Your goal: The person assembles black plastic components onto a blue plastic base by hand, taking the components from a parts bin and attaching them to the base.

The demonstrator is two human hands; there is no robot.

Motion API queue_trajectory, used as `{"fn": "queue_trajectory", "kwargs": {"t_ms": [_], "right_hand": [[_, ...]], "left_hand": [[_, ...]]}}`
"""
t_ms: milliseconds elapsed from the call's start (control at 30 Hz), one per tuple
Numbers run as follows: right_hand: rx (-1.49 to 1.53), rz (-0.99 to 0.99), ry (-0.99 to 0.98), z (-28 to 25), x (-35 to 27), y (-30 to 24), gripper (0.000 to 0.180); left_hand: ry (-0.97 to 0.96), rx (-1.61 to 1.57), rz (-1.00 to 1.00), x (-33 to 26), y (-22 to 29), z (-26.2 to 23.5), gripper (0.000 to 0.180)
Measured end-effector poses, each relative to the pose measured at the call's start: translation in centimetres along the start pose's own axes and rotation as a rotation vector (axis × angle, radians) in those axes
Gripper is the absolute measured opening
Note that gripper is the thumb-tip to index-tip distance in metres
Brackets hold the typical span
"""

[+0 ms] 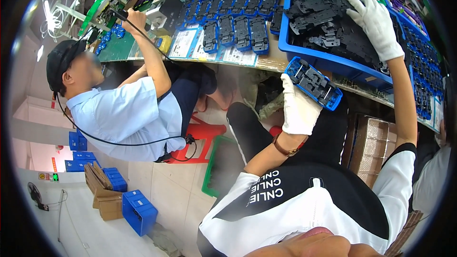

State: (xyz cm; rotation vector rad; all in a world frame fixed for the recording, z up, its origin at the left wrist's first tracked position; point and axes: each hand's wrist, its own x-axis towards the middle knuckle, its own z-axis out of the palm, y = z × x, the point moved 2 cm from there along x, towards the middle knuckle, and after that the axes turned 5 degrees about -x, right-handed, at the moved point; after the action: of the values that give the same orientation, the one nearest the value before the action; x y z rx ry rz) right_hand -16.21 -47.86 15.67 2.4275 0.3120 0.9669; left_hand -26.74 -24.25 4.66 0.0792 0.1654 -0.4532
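My left hand (301,112), in a white glove, holds a toy car body (312,84) at the table's front edge. The car's blue shell faces away and its black underside is turned up, with the wheel places showing. Over the right part of a blue bin (333,62) reaches my right hand (373,24), also gloved in white. Its fingers are stretched and apart, with the tips at the black plastic chassis parts (319,12) that fill the bin. Nothing shows between those fingers.
Rows of blue-and-black toy cars (241,31) stand on the table left of the bin; more cars (421,76) lie to its right. At the left a co-worker (128,109) sits on a red stool (202,135). A green crate (219,166) and blue bins (139,212) are on the floor.
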Motion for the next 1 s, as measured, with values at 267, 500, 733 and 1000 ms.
{"fn": "queue_trajectory", "kwargs": {"t_ms": [267, 500, 733, 1000], "right_hand": [[0.560, 0.263, -0.043, -12.8, -2.9, -8.1, 0.049], [0.728, 0.288, -0.058, -13.2, -6.0, -14.4, 0.045], [0.664, 0.305, 0.010, -12.5, -6.7, -15.7, 0.045], [0.629, 0.174, -0.100, -13.7, -5.8, -16.4, 0.046]], "left_hand": [[-0.122, 0.005, -0.008, 0.5, 0.1, -0.4, 0.075], [-0.061, 0.086, 0.129, -0.1, -0.6, -0.1, 0.070], [-0.050, 0.138, 0.144, -0.7, -0.7, -0.2, 0.070], [-0.084, 0.076, 0.024, -0.7, -1.2, -1.8, 0.059]]}}
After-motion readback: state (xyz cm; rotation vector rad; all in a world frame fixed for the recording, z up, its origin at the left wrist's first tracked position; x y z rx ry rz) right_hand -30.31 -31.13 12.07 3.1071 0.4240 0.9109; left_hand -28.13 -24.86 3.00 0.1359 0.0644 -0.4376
